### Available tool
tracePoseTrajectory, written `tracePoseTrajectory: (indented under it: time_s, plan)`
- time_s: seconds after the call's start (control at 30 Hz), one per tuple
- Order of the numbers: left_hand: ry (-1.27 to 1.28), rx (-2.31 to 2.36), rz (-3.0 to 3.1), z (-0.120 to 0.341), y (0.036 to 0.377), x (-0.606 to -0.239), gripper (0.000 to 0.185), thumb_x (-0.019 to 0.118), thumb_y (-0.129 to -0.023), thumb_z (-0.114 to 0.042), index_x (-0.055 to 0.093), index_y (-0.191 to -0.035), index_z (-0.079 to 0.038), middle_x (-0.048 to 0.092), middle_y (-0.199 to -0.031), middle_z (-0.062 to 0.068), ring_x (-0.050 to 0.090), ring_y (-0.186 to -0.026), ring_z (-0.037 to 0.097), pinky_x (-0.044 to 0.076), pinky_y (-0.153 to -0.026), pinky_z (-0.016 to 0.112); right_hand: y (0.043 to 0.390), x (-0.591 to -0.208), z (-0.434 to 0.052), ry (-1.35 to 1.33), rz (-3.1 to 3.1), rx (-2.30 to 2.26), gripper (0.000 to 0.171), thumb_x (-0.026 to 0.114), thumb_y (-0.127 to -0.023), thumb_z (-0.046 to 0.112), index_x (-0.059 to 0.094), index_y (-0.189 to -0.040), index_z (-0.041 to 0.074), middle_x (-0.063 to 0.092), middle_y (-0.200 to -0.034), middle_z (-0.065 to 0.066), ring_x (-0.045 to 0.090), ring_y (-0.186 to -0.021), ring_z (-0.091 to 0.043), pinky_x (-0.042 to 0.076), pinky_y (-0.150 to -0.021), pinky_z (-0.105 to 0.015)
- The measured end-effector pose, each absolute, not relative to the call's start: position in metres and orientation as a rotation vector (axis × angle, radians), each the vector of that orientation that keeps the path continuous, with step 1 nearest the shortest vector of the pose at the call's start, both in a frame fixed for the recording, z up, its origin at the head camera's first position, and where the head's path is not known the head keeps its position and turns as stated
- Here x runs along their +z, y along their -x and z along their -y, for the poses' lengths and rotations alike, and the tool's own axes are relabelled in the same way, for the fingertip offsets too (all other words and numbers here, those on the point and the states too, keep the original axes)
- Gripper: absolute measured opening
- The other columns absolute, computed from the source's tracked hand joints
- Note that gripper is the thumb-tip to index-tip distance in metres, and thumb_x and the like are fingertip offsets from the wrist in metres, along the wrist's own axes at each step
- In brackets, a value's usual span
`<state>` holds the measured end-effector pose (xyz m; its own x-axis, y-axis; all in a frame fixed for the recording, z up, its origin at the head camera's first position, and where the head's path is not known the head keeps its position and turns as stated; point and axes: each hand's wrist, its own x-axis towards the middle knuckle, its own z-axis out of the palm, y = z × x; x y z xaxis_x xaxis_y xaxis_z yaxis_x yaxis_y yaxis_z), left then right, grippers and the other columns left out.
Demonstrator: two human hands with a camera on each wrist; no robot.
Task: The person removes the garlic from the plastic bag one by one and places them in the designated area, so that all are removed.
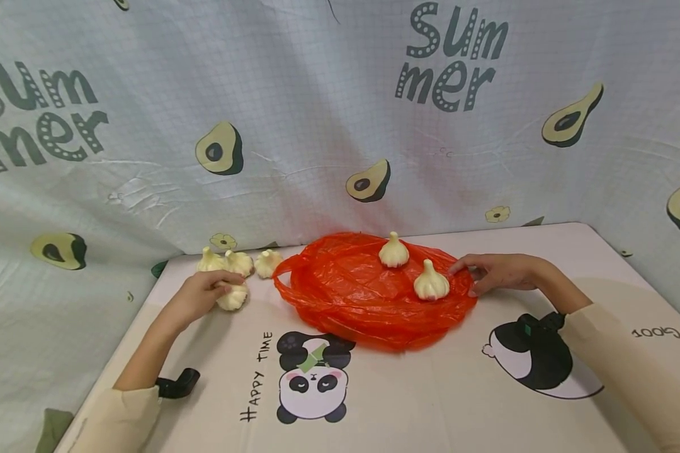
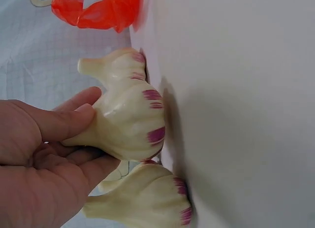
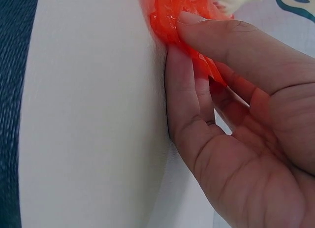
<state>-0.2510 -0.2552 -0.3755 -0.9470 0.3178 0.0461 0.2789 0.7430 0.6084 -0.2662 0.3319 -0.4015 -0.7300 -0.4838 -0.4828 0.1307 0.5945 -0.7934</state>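
Left hand [image 1: 204, 296]: at the left of the surface [image 1: 430, 390], fingers [image 2: 74, 120] and thumb curled round one garlic bulb [image 1: 233, 297], which stands on the surface; the left wrist view shows this bulb cream-white with purple streaks at its base, its stem toward the palm. Three further garlic bulbs [image 1: 239, 262] sit in a row just behind the held one, near the backdrop, the rightmost just beside the bag's handle loop. Right hand [image 1: 495, 272]: at the right edge of the orange plastic bag [image 1: 368, 296], thumb and fingers [image 3: 189, 95] pinching the thin film between them, the lower fingers lying against the surface, as the right wrist view shows. Orange plastic bag: lies flattened and crumpled at the middle of the surface, handle loop toward the left. Two garlic bulbs on top of the bag: the far bulb [image 1: 393, 251] near its back edge, the near bulb [image 1: 431, 283] just left of the right hand, apart from it. Surface: pale covering printed with a panda [image 1: 313, 384] and the words "HAPPY TIME". Backdrop [image 1: 317, 113]: pale checked cloth printed with avocados and "summer". Both forearms wear cream sleeves; a dark strap sits at each wrist.
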Motion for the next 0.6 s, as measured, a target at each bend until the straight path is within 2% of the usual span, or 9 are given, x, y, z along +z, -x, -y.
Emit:
tracePoseTrajectory:
  time_s: [0.1,0.2,0.33,0.43,0.47,0.57,0.6]
  plan:
    - [-0.502,0.939,-2.891,0.2549,0.2522,-0.3719,0.026,0.057,-0.096,0.008,0.070,-0.119,0.005,0.068,-0.109,0.024,0.048,-0.078,0.020,0.040,-0.062,0.026,0.2669,-0.4013,-0.3318,0.285,-2.127,-1.125,0.056,0.072,-0.092,0.011,0.050,-0.143,0.008,0.034,-0.152,-0.021,0.041,-0.134,-0.036,0.047,-0.106,-0.042]
    - [-0.517,0.887,-2.904,0.2547,0.2546,-0.3700,0.029,0.055,-0.094,0.011,0.071,-0.116,0.005,0.069,-0.107,0.024,0.051,-0.081,0.023,0.040,-0.066,0.028,0.2666,-0.4008,-0.3317,0.284,-2.137,-1.114,0.056,0.073,-0.092,0.012,0.050,-0.144,0.009,0.035,-0.151,-0.021,0.040,-0.135,-0.037,0.047,-0.106,-0.043]
    - [-0.505,0.874,-2.919,0.2553,0.2571,-0.3692,0.038,0.046,-0.088,0.016,0.073,-0.112,0.004,0.066,-0.116,0.026,0.052,-0.088,0.027,0.039,-0.066,0.029,0.2666,-0.4006,-0.3316,0.284,-2.135,-1.121,0.056,0.073,-0.092,0.011,0.050,-0.143,0.008,0.034,-0.151,-0.021,0.040,-0.134,-0.036,0.046,-0.107,-0.044]
    - [-0.469,0.904,-2.903,0.2557,0.2579,-0.3682,0.043,0.041,-0.086,0.018,0.072,-0.112,0.003,0.063,-0.115,0.025,0.048,-0.073,0.022,0.036,-0.057,0.026,0.2666,-0.4005,-0.3315,0.285,-2.131,-1.125,0.056,0.073,-0.092,0.011,0.050,-0.143,0.008,0.035,-0.151,-0.021,0.041,-0.133,-0.035,0.047,-0.106,-0.043]
    - [-0.454,0.908,-2.900,0.2562,0.2582,-0.3681,0.043,0.041,-0.087,0.018,0.073,-0.112,0.003,0.063,-0.114,0.024,0.046,-0.068,0.020,0.035,-0.054,0.025,0.2666,-0.4005,-0.3314,0.286,-2.131,-1.125,0.056,0.073,-0.092,0.011,0.050,-0.143,0.008,0.035,-0.151,-0.021,0.041,-0.133,-0.035,0.047,-0.106,-0.043]
    - [-0.431,0.885,-2.911,0.2563,0.2583,-0.3664,0.038,0.045,-0.091,0.014,0.072,-0.114,0.002,0.064,-0.114,0.023,0.047,-0.069,0.020,0.037,-0.057,0.026,0.2666,-0.4001,-0.3311,0.280,-2.136,-1.122,0.056,0.073,-0.091,0.011,0.050,-0.143,0.008,0.034,-0.152,-0.021,0.040,-0.135,-0.036,0.046,-0.107,-0.044]
    - [-0.429,0.866,-2.924,0.2563,0.2582,-0.3657,0.035,0.048,-0.092,0.012,0.072,-0.115,0.001,0.064,-0.115,0.023,0.052,-0.073,0.023,0.041,-0.061,0.029,0.2667,-0.4001,-0.3310,0.277,-2.137,-1.121,0.057,0.073,-0.091,0.011,0.050,-0.143,0.008,0.033,-0.152,-0.022,0.039,-0.135,-0.037,0.046,-0.108,-0.044]
